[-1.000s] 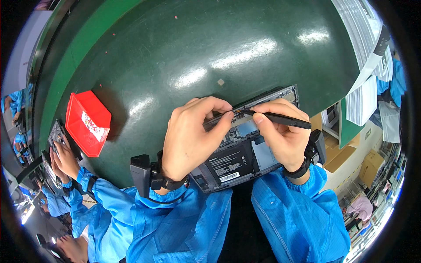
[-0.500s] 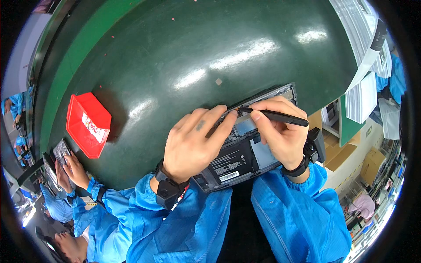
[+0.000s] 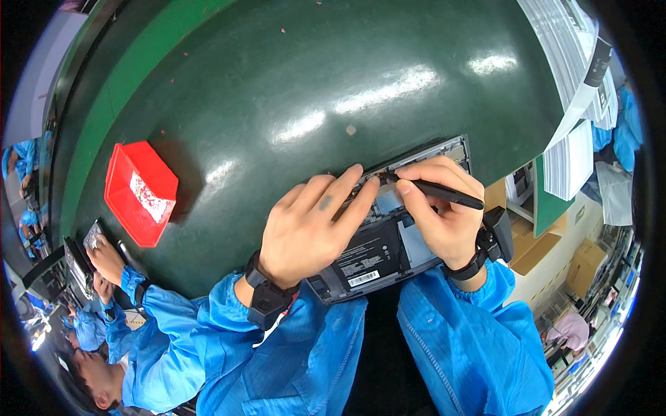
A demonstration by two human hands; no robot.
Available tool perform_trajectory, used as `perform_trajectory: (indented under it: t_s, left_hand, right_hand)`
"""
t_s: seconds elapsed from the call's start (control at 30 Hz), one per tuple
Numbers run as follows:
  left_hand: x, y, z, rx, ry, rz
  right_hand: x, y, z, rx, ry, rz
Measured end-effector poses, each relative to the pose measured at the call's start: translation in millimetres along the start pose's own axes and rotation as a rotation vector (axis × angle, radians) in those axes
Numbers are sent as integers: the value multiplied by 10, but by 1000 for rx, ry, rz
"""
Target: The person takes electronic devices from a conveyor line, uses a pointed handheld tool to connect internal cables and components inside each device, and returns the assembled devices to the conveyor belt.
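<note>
An opened laptop base [image 3: 409, 239] lies tilted at the table's near edge, its inner parts facing up. The black battery [image 3: 368, 253] with a white label sits in its near half. My left hand [image 3: 312, 222] lies over the left side, fingers stretched out and fingertips down at the far inner strip. What is under those fingertips is hidden. My right hand [image 3: 447, 215] is closed pen-like round a slim black stick-shaped tool [image 3: 447, 194]. Its tip touches or hovers just above small parts beside my left index fingertip; I cannot tell which.
A red plastic bin [image 3: 142, 194] stands on the green table [image 3: 277, 83] at the left. A co-worker's hand [image 3: 105, 260] handles another device at the far left. White stacked sheets [image 3: 569, 163] and a cardboard box [image 3: 534, 243] are at the right.
My hands and the black tool have shifted only slightly over the laptop base. At the left, the co-worker's hands and head have moved.
</note>
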State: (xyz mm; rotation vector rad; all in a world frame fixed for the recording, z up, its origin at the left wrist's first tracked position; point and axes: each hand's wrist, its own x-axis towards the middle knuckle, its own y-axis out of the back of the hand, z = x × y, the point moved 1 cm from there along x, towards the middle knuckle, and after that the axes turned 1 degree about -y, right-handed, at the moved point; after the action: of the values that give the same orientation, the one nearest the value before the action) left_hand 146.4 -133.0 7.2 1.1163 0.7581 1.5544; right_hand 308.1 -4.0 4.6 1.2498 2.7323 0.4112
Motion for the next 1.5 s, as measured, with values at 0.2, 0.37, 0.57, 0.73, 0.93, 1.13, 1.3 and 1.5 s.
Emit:
perform_trajectory:
  t_s: [0.2,0.37,0.57,0.73,0.93,1.13,1.3,1.5]
  left_hand:
    - [-97,-71,-47,1,-37,20]
    - [-93,-80,-43,-10,-35,33]
    - [-93,-79,-40,-39,-20,31]
    - [-83,-73,-38,-20,-31,45]
    - [-79,-68,-29,-14,-23,35]
    - [-92,-71,-30,-13,-32,56]
    - [-91,-69,-11,-43,4,49]
    - [-351,251,-20,-68,237,242]
  right_hand:
    - [14,19,7,-40,109,-67]
    - [9,5,-53,-90,23,-106]
    - [14,-22,-22,-66,94,-102]
    - [30,-9,-63,-63,107,-133]
    - [20,-78,-49,-95,193,-100]
    - [11,4,45,56,55,-27]
    - [-16,-21,63,36,30,33]
    - [-5,-36,11,-11,18,37]
